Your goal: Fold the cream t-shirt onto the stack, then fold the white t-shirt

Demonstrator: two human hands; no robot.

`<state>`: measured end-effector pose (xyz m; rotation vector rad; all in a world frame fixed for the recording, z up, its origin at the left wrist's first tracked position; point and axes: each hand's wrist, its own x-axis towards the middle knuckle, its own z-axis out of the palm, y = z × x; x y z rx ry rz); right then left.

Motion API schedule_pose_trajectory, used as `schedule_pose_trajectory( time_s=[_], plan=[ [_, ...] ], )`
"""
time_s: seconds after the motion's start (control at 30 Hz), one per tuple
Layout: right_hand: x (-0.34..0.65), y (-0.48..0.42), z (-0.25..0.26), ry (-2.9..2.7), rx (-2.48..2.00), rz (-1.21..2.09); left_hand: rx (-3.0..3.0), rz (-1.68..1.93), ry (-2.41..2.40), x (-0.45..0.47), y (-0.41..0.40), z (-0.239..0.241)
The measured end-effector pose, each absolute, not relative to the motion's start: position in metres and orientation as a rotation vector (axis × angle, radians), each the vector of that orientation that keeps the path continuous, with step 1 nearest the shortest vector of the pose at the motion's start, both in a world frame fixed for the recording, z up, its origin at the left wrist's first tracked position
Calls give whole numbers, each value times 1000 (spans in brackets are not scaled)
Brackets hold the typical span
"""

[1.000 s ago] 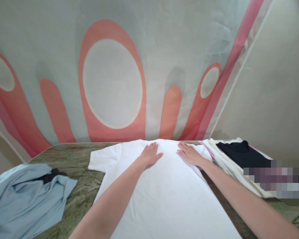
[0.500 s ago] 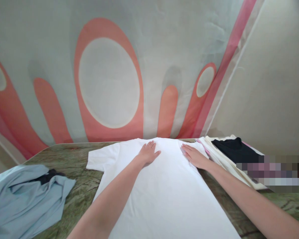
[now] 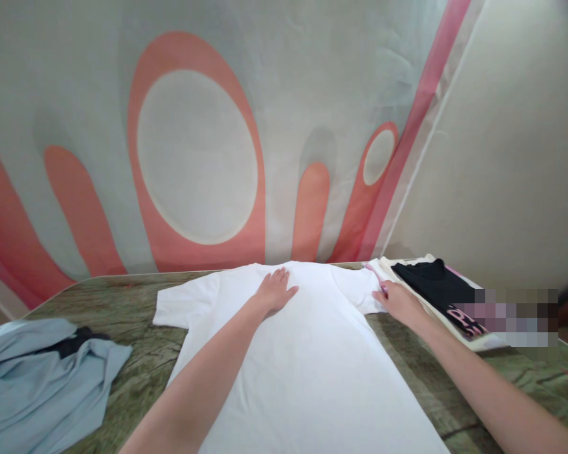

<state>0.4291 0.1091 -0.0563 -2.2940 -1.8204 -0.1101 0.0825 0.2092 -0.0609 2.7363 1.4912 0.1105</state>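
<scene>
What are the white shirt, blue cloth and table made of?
The white shirt looks like matte fabric, maybe cotton: it has small, soft wrinkles. The blue cloth seems thin, dull fabric, bunched in loose folds. The table looks like dull wood, with grain lines, but could be printed.

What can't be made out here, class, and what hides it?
All in the head view:
White T-shirt: hem cut off by the bottom edge.
Light blue garment: cut off by the left edge.
Dark cloth: partly hidden by that garment.
Black folded top: partly covered by pixelation.
Right hand: too small to tell whether it pinches the sleeve.
</scene>
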Motion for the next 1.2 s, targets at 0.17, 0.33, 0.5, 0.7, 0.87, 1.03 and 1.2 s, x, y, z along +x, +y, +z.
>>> schedule_pose_trajectory(
  time_s=[0.17, 0.33, 0.5, 0.7, 0.87, 1.03, 1.2],
  plan=[
    [413, 105, -57, -1787, -2328, -41, 2742, 113, 1490, 82, 207, -58],
    [409, 104, -61, -1715, -2230, 15, 2727, 95, 1501, 83, 205, -56],
    [414, 109, -68, -1695, -1978, 12, 2724, 88, 1500, 83, 206, -57],
    [421, 116, -74, -1657, -1831, 9, 2728, 94, 1499, 84, 208, -59],
    [427, 117, -77, -1619, -1923, 1, 2738, 110, 1508, 83, 209, -61],
    [436, 116, -75, -1645, -2040, 50, 2819, 128, 1495, 90, 200, -49],
    [444, 124, -74, -1568, -2114, 42, 2853, 34, 1224, 113, 174, -30]
  ],
)
